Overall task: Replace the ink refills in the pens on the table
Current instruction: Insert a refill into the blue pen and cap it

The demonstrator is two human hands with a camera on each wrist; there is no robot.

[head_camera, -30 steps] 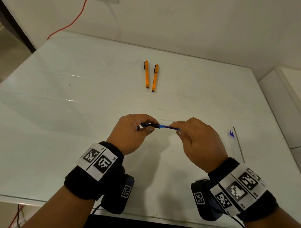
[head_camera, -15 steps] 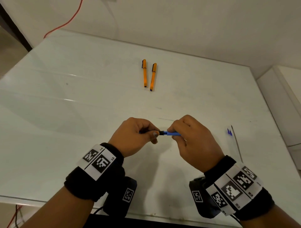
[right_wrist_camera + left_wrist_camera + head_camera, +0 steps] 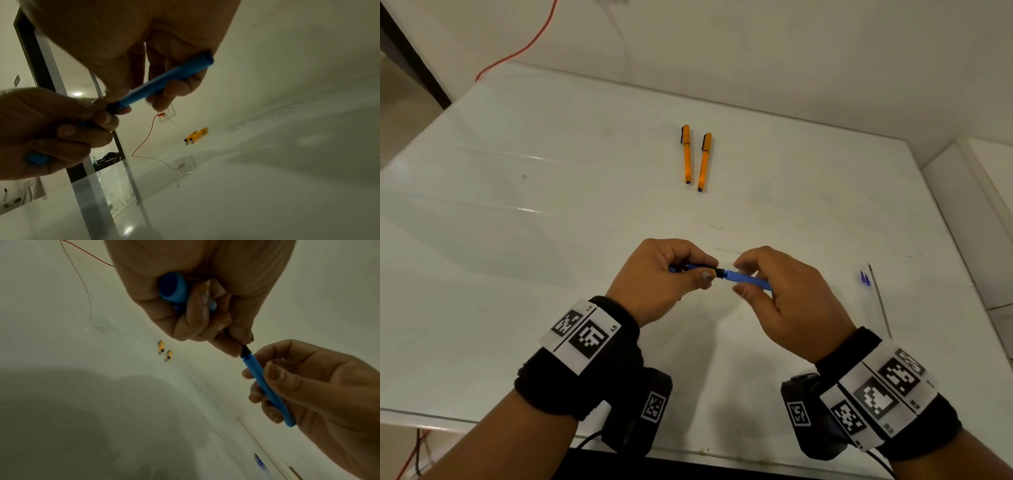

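A blue pen barrel is held level above the table's near middle. My right hand pinches it between thumb and fingers. Its left end meets the pen's black front section, which my left hand grips at the fingertips. The same hand keeps a blue cap tucked under its curled fingers. The refill inside is hidden. Two capped orange pens lie side by side farther back.
A thin loose refill and a small blue piece lie on the white table to the right of my hands. A red wire runs along the wall at the back left. A white ledge borders the table's right side.
The thin refill that showed between my hands is now covered. My right hand has brought the blue barrel left until it meets the black section. Both hands shifted slightly.
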